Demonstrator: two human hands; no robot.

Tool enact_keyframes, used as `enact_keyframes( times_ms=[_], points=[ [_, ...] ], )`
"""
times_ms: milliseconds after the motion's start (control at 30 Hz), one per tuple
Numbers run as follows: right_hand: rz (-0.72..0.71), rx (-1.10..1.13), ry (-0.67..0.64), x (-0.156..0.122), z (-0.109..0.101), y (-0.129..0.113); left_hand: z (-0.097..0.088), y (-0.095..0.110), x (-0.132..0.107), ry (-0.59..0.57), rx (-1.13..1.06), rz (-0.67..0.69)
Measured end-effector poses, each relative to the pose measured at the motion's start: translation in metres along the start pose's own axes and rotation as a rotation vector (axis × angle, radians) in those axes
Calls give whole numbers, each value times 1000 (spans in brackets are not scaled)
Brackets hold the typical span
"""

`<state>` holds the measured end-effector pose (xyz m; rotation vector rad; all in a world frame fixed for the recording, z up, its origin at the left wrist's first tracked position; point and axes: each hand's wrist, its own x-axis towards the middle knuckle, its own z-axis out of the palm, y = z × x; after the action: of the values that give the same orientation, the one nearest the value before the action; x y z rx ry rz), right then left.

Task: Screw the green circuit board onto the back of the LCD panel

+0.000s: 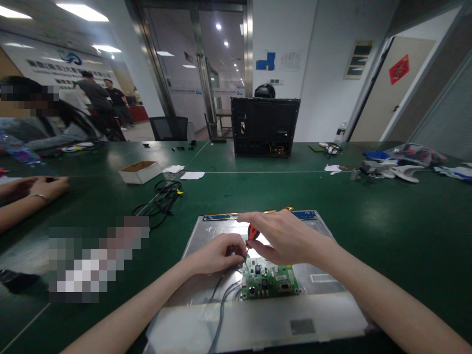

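My right hand [282, 238] grips a red and black screwdriver [252, 232] from above, its shaft pointing down at the upper left corner of a green circuit board [271, 281]. Beside the shaft, the fingers of my left hand [223, 253] are pinched together; whatever may be between them is hidden. The board lies on the metal back of a flat display panel [320, 250]. Along the panel's far edge runs a narrow blue circuit strip [305, 215]. Grey cables [222, 314] lead from the board's left side toward me.
Left of the panel lie tangled black cables [164, 196] and an open cardboard box [139, 173]. A black monitor housing [264, 127] stands at the far side of the green table [387, 236]. Another person's hands [46, 189] rest at the left. Plastic bags [416, 154] lie far right.
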<state>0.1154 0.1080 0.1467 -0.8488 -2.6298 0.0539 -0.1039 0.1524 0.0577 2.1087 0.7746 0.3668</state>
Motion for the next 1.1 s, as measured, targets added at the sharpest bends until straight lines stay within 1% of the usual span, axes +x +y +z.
enact_keyframes(
  times_ms=[200, 400, 667, 1100],
  points=[
    [-9, -16, -4, 0, -2, -2, -1, 1, 0, -8, 22, 6],
    [7, -22, -18, 1, -3, -3, 0, 3, -1, 29, 34, 5],
    [9, -4, -34, 2, -5, -3, 0, 3, -1, 40, 62, 24],
    [-61, 22, 2, 0, -5, -5, 0, 3, -2, 23, 68, 5]
  ],
)
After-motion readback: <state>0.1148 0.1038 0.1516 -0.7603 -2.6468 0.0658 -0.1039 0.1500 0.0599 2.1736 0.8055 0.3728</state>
